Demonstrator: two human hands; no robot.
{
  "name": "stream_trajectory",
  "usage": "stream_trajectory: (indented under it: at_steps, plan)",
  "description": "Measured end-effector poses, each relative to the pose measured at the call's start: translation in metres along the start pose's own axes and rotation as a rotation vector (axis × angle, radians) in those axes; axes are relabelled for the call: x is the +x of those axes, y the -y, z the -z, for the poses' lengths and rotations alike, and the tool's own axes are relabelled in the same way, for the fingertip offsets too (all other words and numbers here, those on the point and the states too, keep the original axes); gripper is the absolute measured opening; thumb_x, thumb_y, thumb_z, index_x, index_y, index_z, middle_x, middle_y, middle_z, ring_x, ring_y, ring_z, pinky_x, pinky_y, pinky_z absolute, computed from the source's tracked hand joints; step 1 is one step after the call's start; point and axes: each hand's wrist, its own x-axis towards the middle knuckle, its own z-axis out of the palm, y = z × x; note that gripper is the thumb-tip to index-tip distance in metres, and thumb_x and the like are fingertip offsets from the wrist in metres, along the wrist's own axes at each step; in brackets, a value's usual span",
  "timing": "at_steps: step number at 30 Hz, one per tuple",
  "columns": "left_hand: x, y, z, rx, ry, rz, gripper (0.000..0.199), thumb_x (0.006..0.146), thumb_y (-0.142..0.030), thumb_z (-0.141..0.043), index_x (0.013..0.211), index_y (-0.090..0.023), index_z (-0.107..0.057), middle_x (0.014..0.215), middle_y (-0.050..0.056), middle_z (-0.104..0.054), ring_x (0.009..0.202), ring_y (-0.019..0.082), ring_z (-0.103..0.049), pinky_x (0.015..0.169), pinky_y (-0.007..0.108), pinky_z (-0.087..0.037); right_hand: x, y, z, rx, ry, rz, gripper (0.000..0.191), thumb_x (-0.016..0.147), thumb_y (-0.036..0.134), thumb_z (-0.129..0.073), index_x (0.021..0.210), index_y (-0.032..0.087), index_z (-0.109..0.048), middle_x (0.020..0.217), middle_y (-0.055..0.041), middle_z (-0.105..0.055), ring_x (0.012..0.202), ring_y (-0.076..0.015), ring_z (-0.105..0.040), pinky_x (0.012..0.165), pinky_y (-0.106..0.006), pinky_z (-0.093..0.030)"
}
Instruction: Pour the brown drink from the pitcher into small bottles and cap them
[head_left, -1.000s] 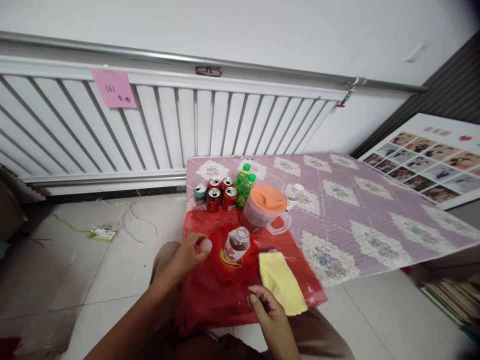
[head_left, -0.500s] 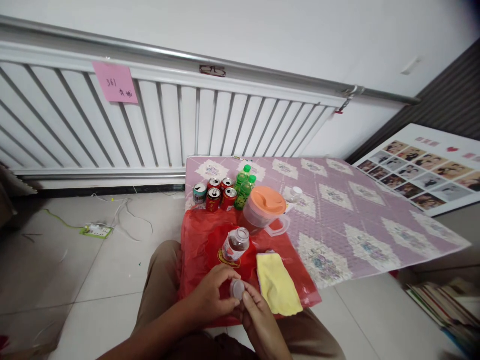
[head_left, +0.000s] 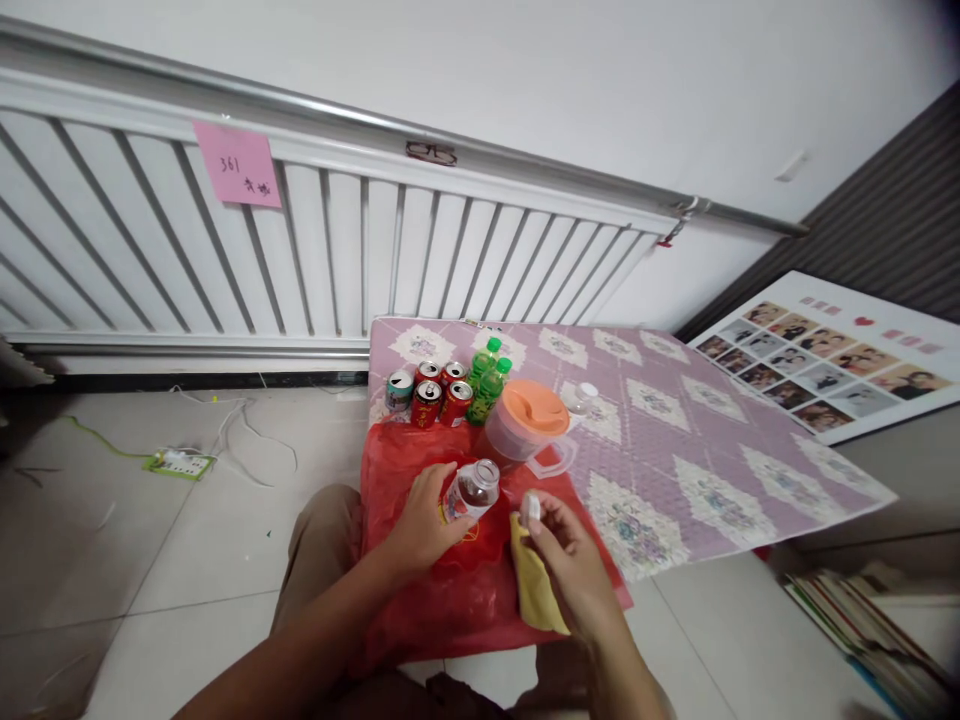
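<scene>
A clear bottle (head_left: 475, 486) with a printed label and an uncovered mouth stands on the red cloth, tilted slightly in view. My left hand (head_left: 427, 525) is closed around its left side, thumb in front and fingers behind. Between the thumb and fingers of my right hand (head_left: 570, 550) is a small whitish cap (head_left: 531, 506), held to the right of the bottle. Below that hand lies a folded yellow cloth (head_left: 536, 595), partly covered by it. A pitcher (head_left: 529, 415) with an orange lid stands just behind the bottle.
Several drink cans (head_left: 427, 395) and two green bottles (head_left: 487, 385) stand at the back left of the table. Another clear bottle (head_left: 583, 400) with a white cap is behind the pitcher. A flowered tablecloth (head_left: 705, 480) extends right; a radiator (head_left: 337, 250) lines the wall.
My hands have parted. The left has left the cap and moved up to the bottle, closing on it; the right has carried the cap up and right, over the yellow cloth.
</scene>
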Motion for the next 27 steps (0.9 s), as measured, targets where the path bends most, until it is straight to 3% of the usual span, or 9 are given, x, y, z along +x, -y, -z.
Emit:
stream_trajectory:
  at_steps: [2, 5, 8, 13, 21, 27]
  plan:
    - [0.009, 0.0, -0.008, 0.007, 0.0, 0.006, 0.071, 0.064, -0.018, -0.076, 0.131, -0.021, -0.052, 0.136, 0.011, -0.056, 0.132, 0.031, -0.048, 0.116, 0.05, -0.034, 0.016, 0.015, -0.003, -0.14, 0.052, 0.132, 0.038, 0.074, 0.045, -0.076, 0.105, 0.024, -0.068, 0.096, -0.0039, -0.068, 0.088, -0.0209, -0.061, 0.081, -0.033, -0.051]
    - [0.017, 0.002, -0.019, 0.01, 0.01, 0.009, 0.074, 0.064, -0.017, -0.077, 0.133, -0.02, -0.051, 0.137, 0.013, -0.054, 0.133, 0.031, -0.046, 0.116, 0.05, -0.033, 0.035, 0.03, -0.01, -0.356, 0.091, 0.237, 0.039, 0.075, 0.039, -0.071, 0.11, 0.023, -0.068, 0.104, -0.0062, -0.07, 0.085, -0.0214, -0.063, 0.077, -0.034, -0.051]
    - [0.022, 0.004, -0.024, 0.016, 0.035, 0.01, 0.073, 0.063, -0.017, -0.079, 0.132, -0.019, -0.052, 0.136, 0.013, -0.054, 0.131, 0.031, -0.048, 0.114, 0.049, -0.035, 0.05, 0.037, -0.015, -0.572, 0.129, 0.342, 0.037, 0.076, 0.034, -0.068, 0.112, 0.023, -0.068, 0.108, -0.007, -0.069, 0.088, -0.023, -0.064, 0.079, -0.037, -0.051]
    - [0.027, 0.004, -0.022, 0.048, 0.077, -0.027, 0.06, 0.068, -0.016, -0.075, 0.125, -0.02, -0.055, 0.127, 0.01, -0.059, 0.12, 0.027, -0.053, 0.108, 0.044, -0.041, 0.064, 0.04, -0.02, -0.818, 0.309, 0.529, 0.038, 0.079, 0.019, -0.06, 0.116, 0.022, -0.067, 0.108, -0.0087, -0.066, 0.103, -0.0241, -0.061, 0.094, -0.042, -0.048]
    - [0.029, 0.006, -0.02, 0.057, 0.104, -0.035, 0.058, 0.069, -0.016, -0.075, 0.123, -0.017, -0.055, 0.123, 0.01, -0.06, 0.115, 0.024, -0.056, 0.104, 0.04, -0.043, 0.073, 0.033, -0.021, -0.934, 0.5, 0.572, 0.047, 0.077, 0.004, -0.059, 0.119, 0.021, -0.066, 0.105, -0.0087, -0.062, 0.102, -0.0235, -0.059, 0.095, -0.04, -0.048]
    - [0.029, 0.007, -0.02, 0.046, 0.107, -0.034, 0.058, 0.069, -0.017, -0.076, 0.123, -0.019, -0.054, 0.123, 0.009, -0.06, 0.116, 0.025, -0.055, 0.104, 0.041, -0.043, 0.073, 0.04, -0.024, -1.0, 0.537, 0.54, 0.046, 0.077, 0.002, -0.063, 0.118, 0.021, -0.067, 0.103, -0.0089, -0.061, 0.099, -0.0244, -0.059, 0.091, -0.04, -0.048]
